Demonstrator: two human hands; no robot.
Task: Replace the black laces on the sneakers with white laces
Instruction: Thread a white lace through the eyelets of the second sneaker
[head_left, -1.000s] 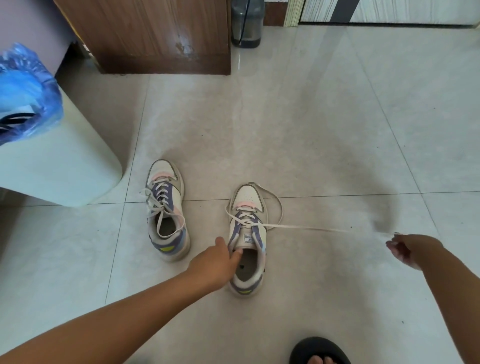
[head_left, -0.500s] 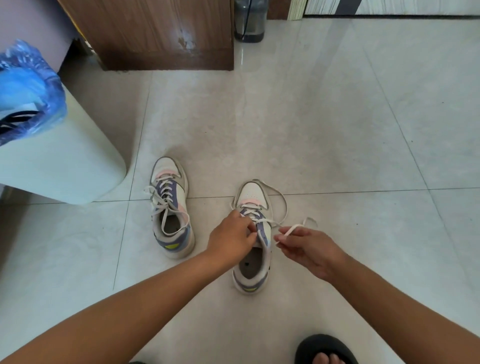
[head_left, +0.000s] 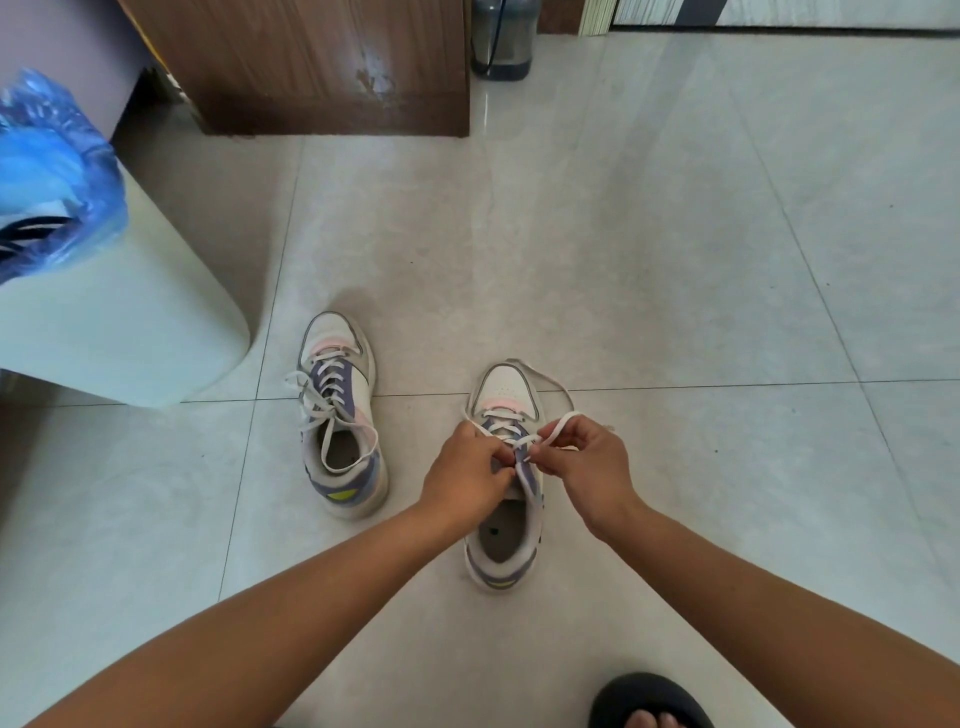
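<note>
Two white sneakers with purple and pink panels stand on the tiled floor. The left sneaker (head_left: 338, 415) is laced in white, its ends lying loose over the opening. Over the tongue of the right sneaker (head_left: 506, 525) both my hands work. My left hand (head_left: 467, 473) grips the shoe's upper edge by the eyelets. My right hand (head_left: 584, 462) pinches the free end of the white lace (head_left: 558, 423), which loops round the toe. The eyelets under my fingers are hidden.
A pale green bin (head_left: 119, 332) lined with a blue plastic bag (head_left: 52, 171) stands at the left. A brown wooden cabinet (head_left: 311, 67) and a grey water bottle (head_left: 501, 39) stand at the back. My foot in a black slipper (head_left: 649, 701) shows at the bottom.
My right hand, which had pulled the lace out far to the right, has come back to the shoe's eyelets. My left hand moved from the heel opening up to the tongue.
</note>
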